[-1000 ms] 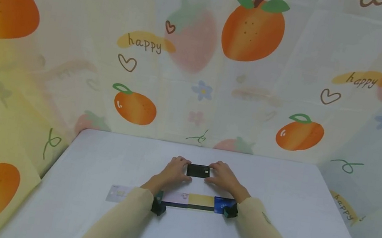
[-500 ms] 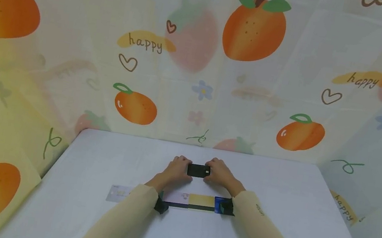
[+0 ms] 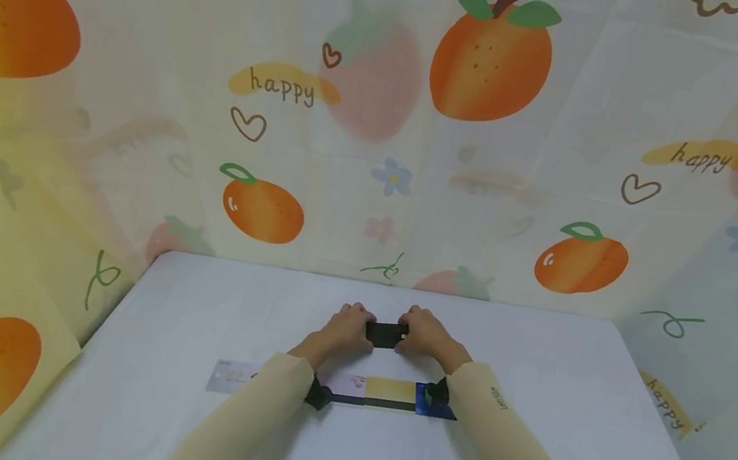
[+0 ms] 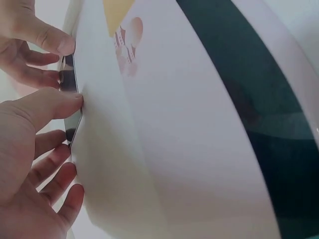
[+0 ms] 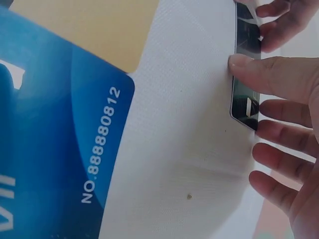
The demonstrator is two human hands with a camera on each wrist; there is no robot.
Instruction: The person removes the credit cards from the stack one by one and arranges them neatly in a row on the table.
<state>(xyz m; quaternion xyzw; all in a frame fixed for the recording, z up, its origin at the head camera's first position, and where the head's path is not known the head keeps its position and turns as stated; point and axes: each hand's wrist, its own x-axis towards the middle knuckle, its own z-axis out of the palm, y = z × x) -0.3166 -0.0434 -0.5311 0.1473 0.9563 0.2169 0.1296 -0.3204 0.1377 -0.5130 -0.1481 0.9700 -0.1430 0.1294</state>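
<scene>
A black bank card [image 3: 384, 336] with a small pale chip is held between both hands, beyond a row of other cards. My left hand [image 3: 347, 327] pinches its left end with thumb and fingers. At the other end my right hand [image 3: 428, 333] grips it the same way, thumb on the near side, as the right wrist view shows. Seen there, the card [image 5: 244, 102] is nearly edge-on, its lower fingers spread beside it. The left wrist view has both thumbs along the card's near edge [image 4: 73, 122].
On the white table [image 3: 538, 356] a row of cards lies nearer the body: a silvery card [image 3: 230, 377], a lilac card [image 3: 343, 383], a gold card [image 3: 390, 390] and a blue card [image 3: 425, 406]. The forearms reach over parts of this row. A fruit-print cloth [image 3: 344, 201] hangs behind.
My right hand has shifted slightly inward over the black card's right end, covering more of it. The card now tilts slightly, and both hands still hold it.
</scene>
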